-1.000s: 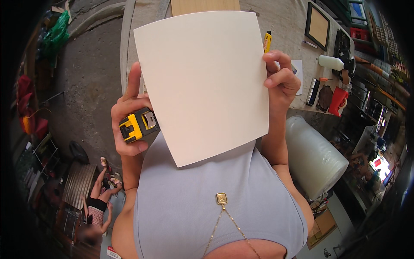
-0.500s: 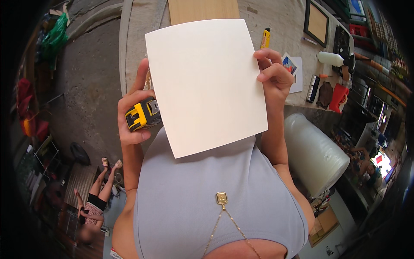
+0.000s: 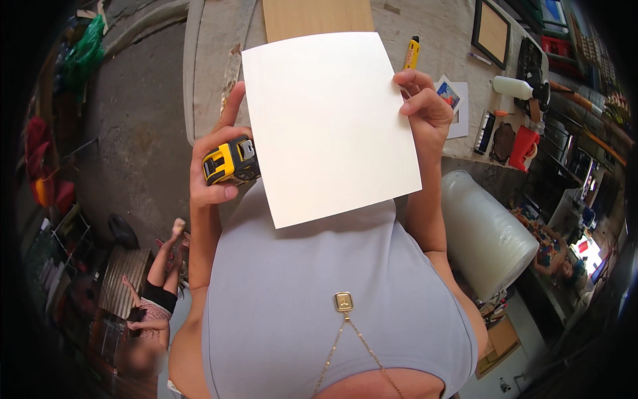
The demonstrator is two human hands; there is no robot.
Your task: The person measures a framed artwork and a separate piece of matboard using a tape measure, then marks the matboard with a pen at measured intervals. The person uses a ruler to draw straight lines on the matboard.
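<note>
Grey, patchy floor [image 3: 139, 113] spreads at left, beside a pale, stained table [image 3: 442, 46]; dark clutter [image 3: 573, 156] crowds the right, around a bright patch [image 3: 587, 251] of light

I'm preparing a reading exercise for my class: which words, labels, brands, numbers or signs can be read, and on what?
None can be read clearly.
Yellow tool: marking too small to read.
Gold pendant: mark too small to make out.
White sheet: visible face blank.
Tape measure: no readable text.

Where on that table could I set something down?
Bare table shows between the yellow tool and the black frame, beyond the right hand. It's crowded at the right end, around the white bottle and red item.
</note>
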